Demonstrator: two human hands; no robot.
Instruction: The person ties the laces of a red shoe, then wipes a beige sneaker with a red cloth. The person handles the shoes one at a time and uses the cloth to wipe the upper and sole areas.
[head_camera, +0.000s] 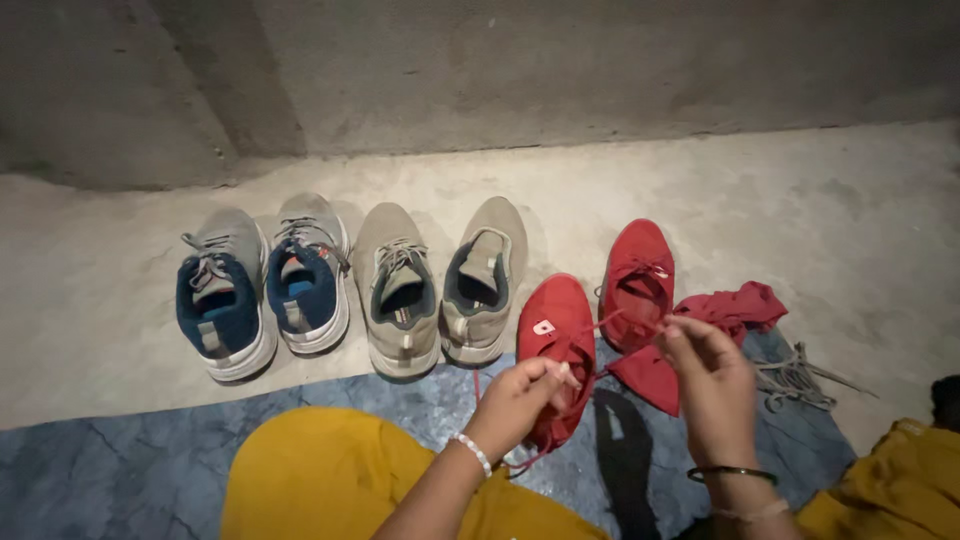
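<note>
both hands, left hand (520, 395) and right hand (712, 375), pinch a red lace (612, 322) over the near red sneaker (556, 345), lacing unfinished, while loose grey laces (797, 378) lie beside.

Bare concrete floor (780, 190) lay open beyond the shoes, up to the wall (500, 70), and to the far right. Along the near side a row blocked the way: two grey-and-blue shoes (262, 290), two beige shoes (440, 285), then two red shoes (600, 310), set close together with only narrow gaps. A red cloth (735, 305) and loose grey laces (795, 378) cluttered the floor right of the red pair. Yellow-clad knees (330, 475) closed the near edge.
</note>
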